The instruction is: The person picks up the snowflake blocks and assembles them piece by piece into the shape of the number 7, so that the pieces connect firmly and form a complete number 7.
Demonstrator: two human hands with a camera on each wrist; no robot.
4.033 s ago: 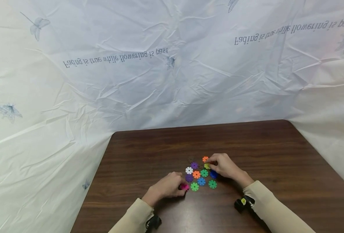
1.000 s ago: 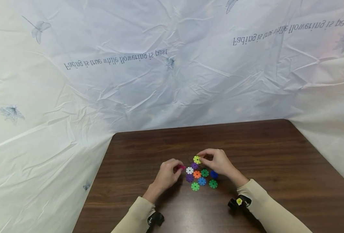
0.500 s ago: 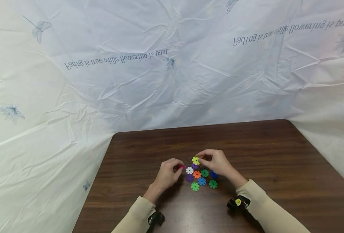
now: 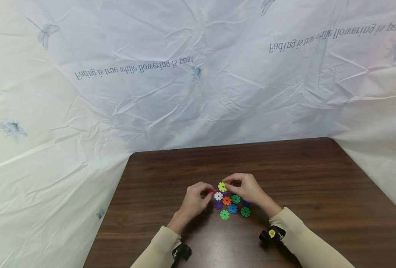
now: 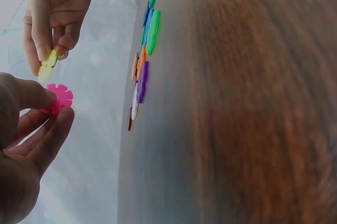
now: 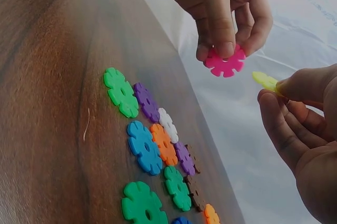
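Dark wood-grain table [image 4: 285,167], dull sheen at the near side. Nearest: two pale sleeves, left [image 4: 159,247] and right [image 4: 308,240], a black wrist device at each cuff, left unit [image 4: 182,252] and right unit [image 4: 268,235].

Next, notched plastic discs lying flat in a close cluster. Front: light green disc [image 4: 224,214], with a green disc [image 4: 245,211] to its right; then a blue disc [image 4: 232,209], a purple disc [image 4: 219,205], a dark blue disc [image 4: 246,203] partly covered by the right hand [image 4: 248,188]. Behind: orange disc [image 4: 226,201], second green disc [image 4: 235,199], white disc [image 4: 218,196]. Right wrist view adds brown discs [image 6: 195,192] at the back of the group.

Above the cluster's far part, both hands raised, fingers closed to a pinch. Left hand [image 4: 192,201] grips a pink disc [image 6: 225,60]; right hand holds a yellow disc [image 4: 222,186] by its edge. Pink and yellow near each other, off the table, apart, roughly crosswise.

Farthest: creased white sheeting [image 4: 198,108], blue-grey flower prints and lettering.
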